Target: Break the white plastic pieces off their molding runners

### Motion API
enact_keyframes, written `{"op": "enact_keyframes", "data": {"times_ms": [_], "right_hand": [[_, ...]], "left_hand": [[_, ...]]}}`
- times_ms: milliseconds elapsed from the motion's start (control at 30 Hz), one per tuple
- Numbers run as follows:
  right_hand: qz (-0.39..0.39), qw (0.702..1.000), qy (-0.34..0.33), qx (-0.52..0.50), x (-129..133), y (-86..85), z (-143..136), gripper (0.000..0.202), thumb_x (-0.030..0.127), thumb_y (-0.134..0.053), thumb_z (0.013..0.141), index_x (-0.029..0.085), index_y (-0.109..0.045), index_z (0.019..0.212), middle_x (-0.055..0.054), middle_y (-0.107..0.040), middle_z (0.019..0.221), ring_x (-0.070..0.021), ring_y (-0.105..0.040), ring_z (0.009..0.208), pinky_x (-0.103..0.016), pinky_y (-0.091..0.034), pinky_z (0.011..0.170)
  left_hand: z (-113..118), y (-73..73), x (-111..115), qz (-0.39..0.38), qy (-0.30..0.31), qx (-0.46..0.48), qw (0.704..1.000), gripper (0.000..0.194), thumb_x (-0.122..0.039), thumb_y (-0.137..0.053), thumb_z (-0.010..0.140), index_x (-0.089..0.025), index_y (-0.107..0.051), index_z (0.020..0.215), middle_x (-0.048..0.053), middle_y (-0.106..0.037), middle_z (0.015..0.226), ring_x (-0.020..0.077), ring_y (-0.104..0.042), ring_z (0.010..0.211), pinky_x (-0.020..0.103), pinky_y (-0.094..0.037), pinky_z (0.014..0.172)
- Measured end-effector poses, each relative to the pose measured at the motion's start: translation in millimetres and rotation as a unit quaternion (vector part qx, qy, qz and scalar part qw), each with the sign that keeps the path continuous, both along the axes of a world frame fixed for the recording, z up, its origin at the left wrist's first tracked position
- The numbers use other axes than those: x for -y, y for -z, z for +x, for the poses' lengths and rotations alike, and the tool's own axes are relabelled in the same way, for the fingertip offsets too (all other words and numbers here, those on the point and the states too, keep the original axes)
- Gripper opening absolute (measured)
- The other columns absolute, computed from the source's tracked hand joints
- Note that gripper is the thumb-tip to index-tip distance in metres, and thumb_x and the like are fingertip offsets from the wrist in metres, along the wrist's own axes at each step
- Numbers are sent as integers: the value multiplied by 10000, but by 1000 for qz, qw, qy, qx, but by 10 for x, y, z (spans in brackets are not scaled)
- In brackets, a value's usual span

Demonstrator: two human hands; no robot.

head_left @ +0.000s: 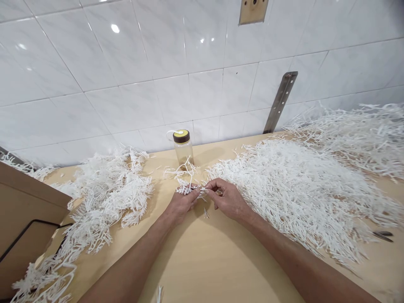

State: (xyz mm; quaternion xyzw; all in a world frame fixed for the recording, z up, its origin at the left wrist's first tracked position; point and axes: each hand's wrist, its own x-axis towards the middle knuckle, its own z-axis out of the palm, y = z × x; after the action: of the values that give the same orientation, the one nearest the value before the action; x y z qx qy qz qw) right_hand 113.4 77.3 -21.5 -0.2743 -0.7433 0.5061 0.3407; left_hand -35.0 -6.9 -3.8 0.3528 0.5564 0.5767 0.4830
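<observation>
My left hand (182, 205) is closed around a white branched stem (189, 173), whose thin twigs stick up above the fingers. Close beside it, my right hand (229, 201) pinches the tip end of the white twigs between thumb and forefinger. The fingertips of both hands nearly meet over the wooden-coloured table (202, 261). A few loose white bits (206, 213) lie just below the hands. To the right spreads a big heap of thin white pieces (303, 189); to the left is a pile of branched white stems (107, 189).
A clear bottle (184, 152) with a dark and yellow lid stands behind my hands. At left are a brown box-like panel (28, 202) and a black wire bar (30, 226). A metal bracket (280, 103) leans by the tiled wall (202, 97). A dark slim tool (383, 236) lies right.
</observation>
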Motion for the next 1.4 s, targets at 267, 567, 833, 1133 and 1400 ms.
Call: {"op": "enact_keyframes", "data": {"times_ms": [267,567,833,1133,1400], "right_hand": [[91,995,33,6,1,45,-10,129,305,-567,874,194,-611,826,-22,-619,789,-136,-571,631,-255,-479,530],[309,944,56,99,4,21,24,133,129,-448,915,195,-542,850,-69,-603,912,-170,-580,748,-297,-466,688],[358,906,121,190,32,65,-37,159,138,-429,939,182,-540,836,-79,-591,864,-167,-540,672,-277,-384,569],[309,923,210,97,-198,64,70,119,99,-470,871,197,-525,833,-55,-595,832,-167,-551,666,-290,-420,601],[291,949,116,-22,-15,-10,27,101,160,-512,916,195,-603,938,-44,-637,903,-115,-563,616,-253,-476,575]], "left_hand": [[-3,55,1,-6,3,-22,1000,467,-572,-777,670,-152,-598,765,-70,-393,560,49,-243,478,232,-177,468],[23,32,-10,-22,14,-146,989,411,-529,-700,739,-175,-524,627,-46,-383,557,93,-319,524,244,-266,499],[30,52,4,-39,17,-185,982,351,-480,-664,768,-175,-544,641,-36,-445,562,111,-375,547,254,-307,536],[85,6,11,-19,-40,-68,997,380,-506,-735,721,-176,-547,707,-72,-377,519,69,-297,462,224,-229,458],[69,53,-6,51,-134,-179,973,306,-455,-722,733,-156,-656,737,5,-592,642,141,-521,629,268,-417,633]]}}
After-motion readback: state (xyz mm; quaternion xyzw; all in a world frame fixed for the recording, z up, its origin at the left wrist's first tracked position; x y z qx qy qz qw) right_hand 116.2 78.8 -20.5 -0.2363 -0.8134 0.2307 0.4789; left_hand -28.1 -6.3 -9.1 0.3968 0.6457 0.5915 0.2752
